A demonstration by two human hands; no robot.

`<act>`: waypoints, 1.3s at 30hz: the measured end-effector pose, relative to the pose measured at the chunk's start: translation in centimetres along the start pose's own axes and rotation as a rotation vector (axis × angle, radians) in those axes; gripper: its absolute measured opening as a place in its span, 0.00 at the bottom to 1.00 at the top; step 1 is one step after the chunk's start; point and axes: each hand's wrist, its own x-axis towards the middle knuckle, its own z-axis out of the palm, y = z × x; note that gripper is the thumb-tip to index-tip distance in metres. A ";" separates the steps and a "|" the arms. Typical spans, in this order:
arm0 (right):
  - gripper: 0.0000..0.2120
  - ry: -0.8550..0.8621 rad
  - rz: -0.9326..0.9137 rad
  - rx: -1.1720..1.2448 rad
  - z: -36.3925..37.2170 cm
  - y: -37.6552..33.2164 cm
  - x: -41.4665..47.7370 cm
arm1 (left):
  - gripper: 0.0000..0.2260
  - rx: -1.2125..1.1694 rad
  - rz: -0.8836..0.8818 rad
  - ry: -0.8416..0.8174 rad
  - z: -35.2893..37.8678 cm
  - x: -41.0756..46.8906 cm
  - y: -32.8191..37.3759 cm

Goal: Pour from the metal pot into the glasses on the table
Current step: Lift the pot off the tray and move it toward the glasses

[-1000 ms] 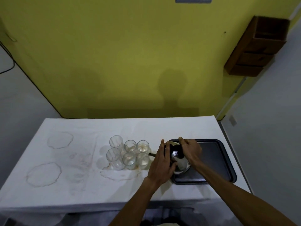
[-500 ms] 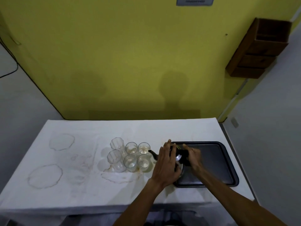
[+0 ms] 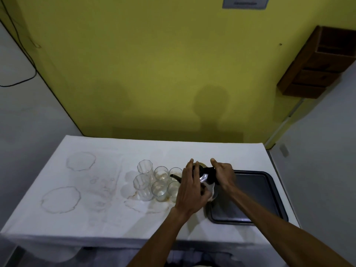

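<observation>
The metal pot (image 3: pixel 207 183) is lifted and tipped to the left, its dark spout over the right-hand glasses. My right hand (image 3: pixel 224 175) grips its black handle. My left hand (image 3: pixel 189 189) is pressed against the pot's near side and covers most of it. Several clear glasses (image 3: pixel 160 186) stand clustered on the white tablecloth just left of the pot; two taller ones (image 3: pixel 144 167) are at the left of the cluster. Some glasses hold a little pale liquid.
A dark tray (image 3: pixel 256 197) lies at the table's right end, under and right of the pot. The white cloth (image 3: pixel 96 189) carries ring stains on the left and a wet stain below the glasses. A wooden shelf (image 3: pixel 319 64) hangs on the right wall.
The pot has come up off the tray and moved left toward the glasses, tipping its spout over them. Both hands moved with it.
</observation>
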 end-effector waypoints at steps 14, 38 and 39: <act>0.27 0.030 -0.071 -0.316 1.7 -2.3 -0.3 | 0.40 -0.078 -0.105 0.008 -0.1 -0.9 -2.3; 0.26 0.048 -0.100 -0.360 1.3 -2.3 -0.8 | 0.40 -0.083 -0.067 -0.066 0.7 -1.2 -3.0; 0.26 0.047 -0.102 -0.361 1.3 -2.2 -0.8 | 0.40 -0.083 -0.068 -0.067 0.7 -1.2 -3.0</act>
